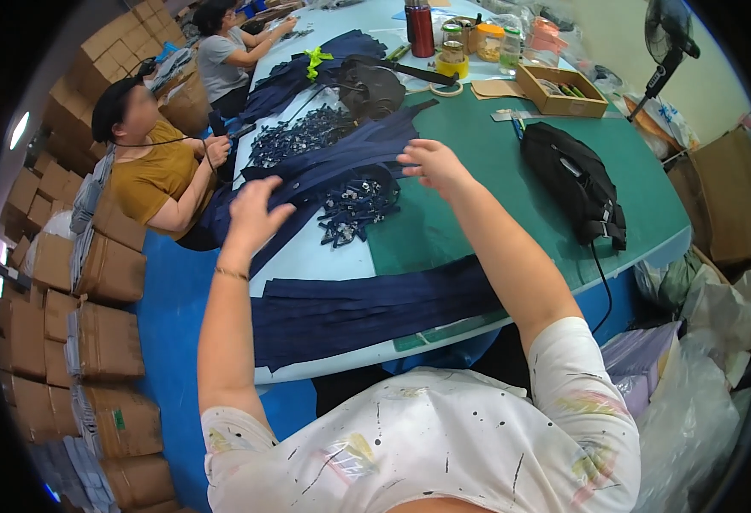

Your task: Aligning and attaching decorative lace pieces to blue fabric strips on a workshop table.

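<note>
My left hand (257, 214) is over the left part of a bundle of long navy strips (333, 156) that look like zipper tape. Its thumb stands apart from the fingers, and nothing shows in its grasp. At the right end of that bundle is my right hand (438, 167), fingers loosely bent and apart; I cannot tell whether they touch the strips. Between the hands lies a heap of small navy pieces with metal bits (357, 205), perhaps zipper sliders. Nearer to me, a second bundle of navy strips (375, 299) lies flat along the table edge.
A larger heap of small pieces (298, 137) lies farther off. On the green mat (470, 222) are a black bag (572, 184) and a wooden tray (562, 90). Jars (488, 43) and a red flask (420, 30) stand behind. Two people sit at the left; cartons (110, 342) line that side.
</note>
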Motion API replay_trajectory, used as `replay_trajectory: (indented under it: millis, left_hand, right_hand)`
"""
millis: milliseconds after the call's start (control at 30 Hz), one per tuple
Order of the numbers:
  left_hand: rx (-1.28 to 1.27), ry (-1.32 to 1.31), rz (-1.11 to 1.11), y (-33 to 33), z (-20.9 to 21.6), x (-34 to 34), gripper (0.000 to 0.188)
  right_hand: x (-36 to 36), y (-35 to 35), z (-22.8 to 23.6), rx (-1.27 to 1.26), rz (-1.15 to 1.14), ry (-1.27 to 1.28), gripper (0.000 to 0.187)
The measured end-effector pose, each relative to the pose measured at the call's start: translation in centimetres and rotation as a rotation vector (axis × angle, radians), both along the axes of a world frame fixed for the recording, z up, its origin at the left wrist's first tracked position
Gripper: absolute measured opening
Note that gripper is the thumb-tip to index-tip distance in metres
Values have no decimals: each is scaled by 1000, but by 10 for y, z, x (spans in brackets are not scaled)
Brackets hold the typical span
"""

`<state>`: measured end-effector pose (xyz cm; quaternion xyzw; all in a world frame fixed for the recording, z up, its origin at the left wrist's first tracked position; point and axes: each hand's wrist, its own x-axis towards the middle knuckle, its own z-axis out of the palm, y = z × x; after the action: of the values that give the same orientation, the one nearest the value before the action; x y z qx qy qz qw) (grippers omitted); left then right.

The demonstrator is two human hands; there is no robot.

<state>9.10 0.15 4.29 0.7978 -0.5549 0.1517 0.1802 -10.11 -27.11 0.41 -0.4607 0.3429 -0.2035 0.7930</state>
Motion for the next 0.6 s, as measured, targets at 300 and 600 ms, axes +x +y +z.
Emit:
replay_trajectory:
  millis: [300, 600]
  left_hand:
    - [56, 449, -317, -11, -71, -152, 21]
    - [-116, 555, -253, -7, -73, -155, 9]
  right_hand:
    - [-78, 57, -14, -1358, 1009, 379, 30]
    - [-94, 63, -21, -1395, 896, 110, 20]
